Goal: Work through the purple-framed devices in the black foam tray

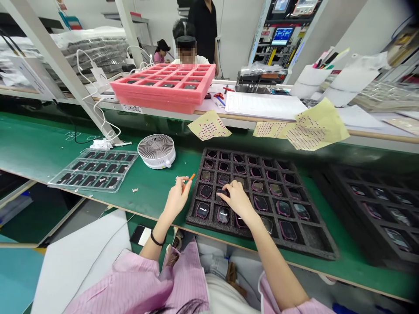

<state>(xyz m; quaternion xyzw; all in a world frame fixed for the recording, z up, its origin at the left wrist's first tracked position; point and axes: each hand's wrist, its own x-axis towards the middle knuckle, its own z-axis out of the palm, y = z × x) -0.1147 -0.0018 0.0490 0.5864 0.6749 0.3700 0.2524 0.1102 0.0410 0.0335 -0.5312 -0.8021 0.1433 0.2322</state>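
Note:
A dark grey foam tray (314, 218) on the green bench has square pockets, most with a dark smartwatch, such as the watch with a lit screen (223, 215) in the front row. Over the tray's left-middle part, my right hand (237, 198) pinches a smartwatch (222, 194) by its edge, at or just above its pocket. Just left of the tray, my left hand (178, 194) is closed around a thin orange stick-like tool (192, 177), tip pointing up and right. Its exact kind is hard to tell. The right fingers partly cover the pinched watch.
Left on the bench are a white fan (157, 150) and a clear plastic tray (113, 183) of small dark parts. More foam trays (340, 187) with watches stand at right. A pink foam tray (157, 98) lies on the shelf, where yellow sticker sheets (209, 126) hang. A person (186, 43) sits opposite.

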